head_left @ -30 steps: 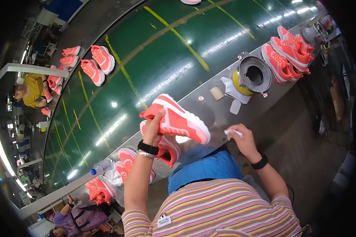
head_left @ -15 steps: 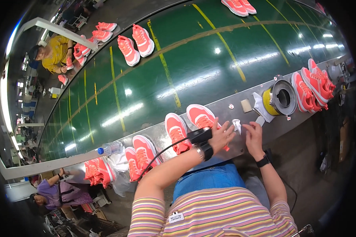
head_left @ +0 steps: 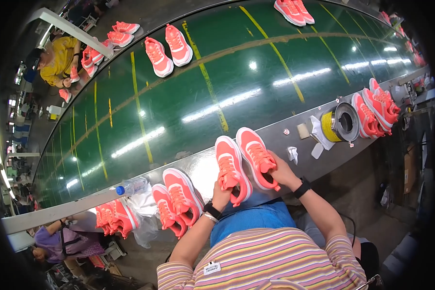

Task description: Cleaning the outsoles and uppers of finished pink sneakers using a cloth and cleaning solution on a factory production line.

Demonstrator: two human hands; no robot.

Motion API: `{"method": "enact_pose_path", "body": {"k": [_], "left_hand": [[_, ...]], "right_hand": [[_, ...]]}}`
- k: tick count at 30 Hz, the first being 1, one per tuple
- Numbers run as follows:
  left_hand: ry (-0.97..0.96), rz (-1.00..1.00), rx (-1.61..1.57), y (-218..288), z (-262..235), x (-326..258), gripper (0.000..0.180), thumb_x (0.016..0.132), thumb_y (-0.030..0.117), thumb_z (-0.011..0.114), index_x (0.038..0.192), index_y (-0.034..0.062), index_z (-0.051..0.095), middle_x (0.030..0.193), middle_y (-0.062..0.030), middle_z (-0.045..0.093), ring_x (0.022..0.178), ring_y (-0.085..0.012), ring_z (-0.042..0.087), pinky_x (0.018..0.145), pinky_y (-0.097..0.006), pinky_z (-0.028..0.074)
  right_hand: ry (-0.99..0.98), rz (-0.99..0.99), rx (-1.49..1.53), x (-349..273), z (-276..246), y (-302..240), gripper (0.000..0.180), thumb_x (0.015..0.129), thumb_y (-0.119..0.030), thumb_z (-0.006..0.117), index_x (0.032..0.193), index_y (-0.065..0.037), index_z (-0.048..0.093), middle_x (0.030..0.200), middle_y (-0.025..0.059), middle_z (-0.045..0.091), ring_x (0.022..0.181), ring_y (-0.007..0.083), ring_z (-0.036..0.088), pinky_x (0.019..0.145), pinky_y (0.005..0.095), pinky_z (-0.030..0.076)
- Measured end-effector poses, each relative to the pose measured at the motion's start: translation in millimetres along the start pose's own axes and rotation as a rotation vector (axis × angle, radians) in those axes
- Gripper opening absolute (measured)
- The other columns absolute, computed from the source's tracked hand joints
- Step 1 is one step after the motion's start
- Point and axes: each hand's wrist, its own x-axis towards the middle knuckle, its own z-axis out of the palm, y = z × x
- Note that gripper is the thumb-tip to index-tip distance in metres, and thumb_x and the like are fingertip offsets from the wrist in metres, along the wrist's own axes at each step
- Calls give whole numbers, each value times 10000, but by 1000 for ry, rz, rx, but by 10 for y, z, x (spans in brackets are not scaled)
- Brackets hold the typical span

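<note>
Two coral-pink sneakers with white soles are side by side in front of me, toes pointing toward the green conveyor belt. My left hand is closed on the heel end of the left sneaker. The right sneaker is in my right hand, which grips its outer side by the collar. The shoes' front parts lie over the metal ledge, their heels nearer my body. To the left, another pair, with a left shoe and a right shoe, lies close by my left forearm.
Left of these lie a blue-capped bottle, white plastic and more sneakers. On the right are a white scrap, a yellow-wound spool and sneakers. Pairs rest on the green belt. Two other people are at left.
Both hands, formerly spread with no shoe in them, have come down and taken hold of the sneaker pair, now nearer my body. The black corded device by my left hand is gone from view.
</note>
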Motion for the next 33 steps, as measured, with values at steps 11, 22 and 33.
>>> {"method": "enact_pose_path", "body": {"k": [11, 22, 33], "left_hand": [[-142, 89, -221, 507, -403, -300, 332, 821, -27, 462, 1149, 17, 496, 1024, -46, 576, 917, -138, 559, 776, -272, 459], [-127, 194, -171, 332, -527, -324, 293, 838, 51, 546, 1128, 29, 509, 1033, -42, 573, 918, -126, 554, 782, -273, 460], [-555, 138, -1088, -86, -676, -329, 403, 905, 221, 527, 1250, 74, 380, 1229, -13, 445, 1112, -131, 467, 940, -291, 398]], "right_hand": [[142, -126, 688, -677, 239, -174, 471, 839, -84, 570, 1275, -12, 409, 1197, 71, 512, 1096, 145, 478, 962, 283, 366], [109, -310, 528, -711, 203, -502, 612, 791, -147, 630, 1324, -15, 360, 1253, 92, 490, 1145, 170, 466, 994, 295, 344], [-101, -59, 1016, -658, 308, -38, 472, 832, -136, 594, 1261, -25, 430, 1206, 78, 521, 1097, 161, 503, 955, 304, 395]]}}
